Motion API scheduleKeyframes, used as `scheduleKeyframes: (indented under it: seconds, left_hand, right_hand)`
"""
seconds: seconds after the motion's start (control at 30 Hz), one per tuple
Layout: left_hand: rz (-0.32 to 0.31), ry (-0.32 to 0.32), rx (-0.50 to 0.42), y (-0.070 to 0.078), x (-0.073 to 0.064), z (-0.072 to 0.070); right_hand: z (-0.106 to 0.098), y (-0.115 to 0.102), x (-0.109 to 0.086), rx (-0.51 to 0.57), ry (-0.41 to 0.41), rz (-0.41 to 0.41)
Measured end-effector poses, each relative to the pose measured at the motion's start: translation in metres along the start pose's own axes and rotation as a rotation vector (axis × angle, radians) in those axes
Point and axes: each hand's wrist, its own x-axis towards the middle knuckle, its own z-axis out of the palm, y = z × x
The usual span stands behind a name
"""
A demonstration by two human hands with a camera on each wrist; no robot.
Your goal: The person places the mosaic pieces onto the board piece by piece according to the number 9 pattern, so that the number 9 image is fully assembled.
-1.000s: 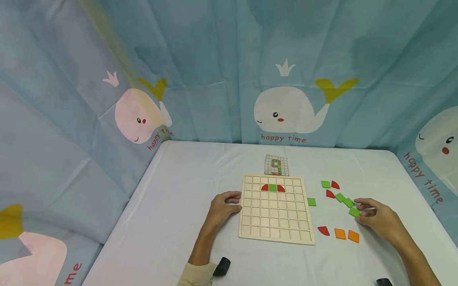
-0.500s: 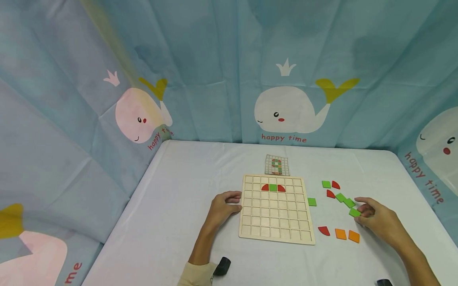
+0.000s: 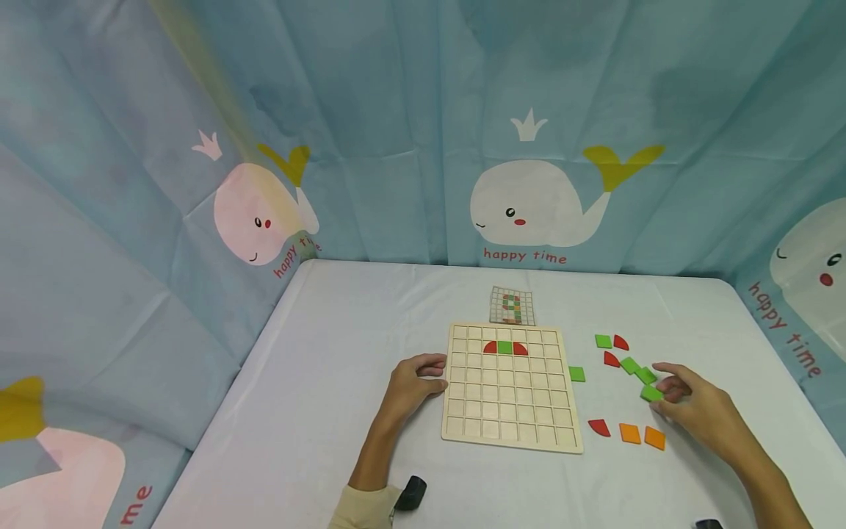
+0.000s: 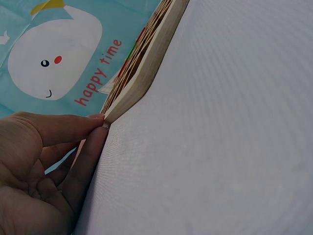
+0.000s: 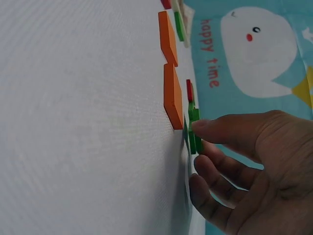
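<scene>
At the left edge of a wooden grid board [image 3: 485, 411], my left hand [image 3: 410, 382] pinches the rim between thumb and fingers; the left wrist view shows the fingertips at the board's edge [image 4: 146, 73]. Two red quarter-circle tiles and a green square tile [image 3: 505, 347] between them sit in the board's second row. My right hand [image 3: 703, 408] pinches a green square tile [image 3: 651, 393] by its near edge, thumb on the near side. Two more green tiles [image 3: 637, 369] lie just beyond it. From the right wrist, the thumb overlaps the green tile [image 5: 192, 142].
Behind the board lies a pattern card [image 3: 511, 306]. Right of the board are a green tile [image 3: 577, 374], a red quarter-circle [image 3: 599, 427], two orange tiles [image 3: 630, 433] and, farther back, another green tile [image 3: 603, 342] with red pieces [image 3: 620, 342]. A whale-printed curtain [image 3: 396, 147] surrounds the table.
The green tile at my right fingertips has shifted slightly left, and the right hand has moved a little with it. My left hand stays at the board's edge.
</scene>
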Motion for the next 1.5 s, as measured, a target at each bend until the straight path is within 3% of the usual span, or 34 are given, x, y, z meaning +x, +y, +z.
scheduleKeyframes:
  seconds: [0.83, 1.5]
  left_hand:
    - [0.014, 0.007, 0.025, 0.003, 0.001, 0.001]
    - [0.002, 0.007, 0.018, 0.002, 0.000, 0.001]
  right_hand:
    - [-0.005, -0.037, -0.006, 0.047, 0.125, -0.177]
    - [0.000, -0.073, 0.001, 0.146, 0.126, -0.299]
